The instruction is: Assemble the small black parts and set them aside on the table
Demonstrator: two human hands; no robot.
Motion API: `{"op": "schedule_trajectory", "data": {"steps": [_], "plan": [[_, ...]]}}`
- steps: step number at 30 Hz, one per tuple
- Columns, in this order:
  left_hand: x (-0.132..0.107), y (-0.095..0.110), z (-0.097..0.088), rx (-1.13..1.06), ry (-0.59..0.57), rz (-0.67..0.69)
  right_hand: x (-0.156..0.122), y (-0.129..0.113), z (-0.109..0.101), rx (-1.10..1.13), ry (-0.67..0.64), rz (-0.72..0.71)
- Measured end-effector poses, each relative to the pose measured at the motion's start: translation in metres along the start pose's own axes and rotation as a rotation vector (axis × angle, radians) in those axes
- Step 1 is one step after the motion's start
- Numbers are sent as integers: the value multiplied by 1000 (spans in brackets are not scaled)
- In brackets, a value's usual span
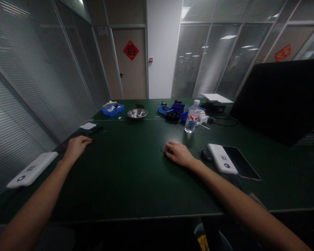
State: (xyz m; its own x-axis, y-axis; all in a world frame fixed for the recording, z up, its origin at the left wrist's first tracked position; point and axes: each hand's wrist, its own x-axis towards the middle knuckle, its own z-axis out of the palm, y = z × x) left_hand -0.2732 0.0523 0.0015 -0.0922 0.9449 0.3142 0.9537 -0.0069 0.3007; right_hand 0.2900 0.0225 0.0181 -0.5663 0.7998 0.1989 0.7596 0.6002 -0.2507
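Note:
My left hand (77, 146) rests on the dark green table (136, 181) near its left edge, fingers curled under, with a small dark thing just past the fingertips that I cannot make out. My right hand (178, 153) lies near the table's middle, fingers closed on a small dark object (165, 152) whose thin tip pokes out to the left. A white device (222, 158) and a dark tablet (240, 162) lie just right of that hand.
A water bottle (193, 116) stands behind my right hand. Blue bins (113, 109), a steel bowl (137, 113) and cables sit at the far edge. Another white device (32, 169) lies at the left edge. A large black screen (282, 97) rises on the right.

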Motion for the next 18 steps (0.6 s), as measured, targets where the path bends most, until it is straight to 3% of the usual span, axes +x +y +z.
{"op": "schedule_trajectory", "data": {"steps": [6, 18], "plan": [[0, 1, -2, 92, -15, 38, 1, 1, 0, 7, -14, 10], [-8, 36, -4, 369, -72, 63, 0, -1, -1, -6, -22, 21]]}}
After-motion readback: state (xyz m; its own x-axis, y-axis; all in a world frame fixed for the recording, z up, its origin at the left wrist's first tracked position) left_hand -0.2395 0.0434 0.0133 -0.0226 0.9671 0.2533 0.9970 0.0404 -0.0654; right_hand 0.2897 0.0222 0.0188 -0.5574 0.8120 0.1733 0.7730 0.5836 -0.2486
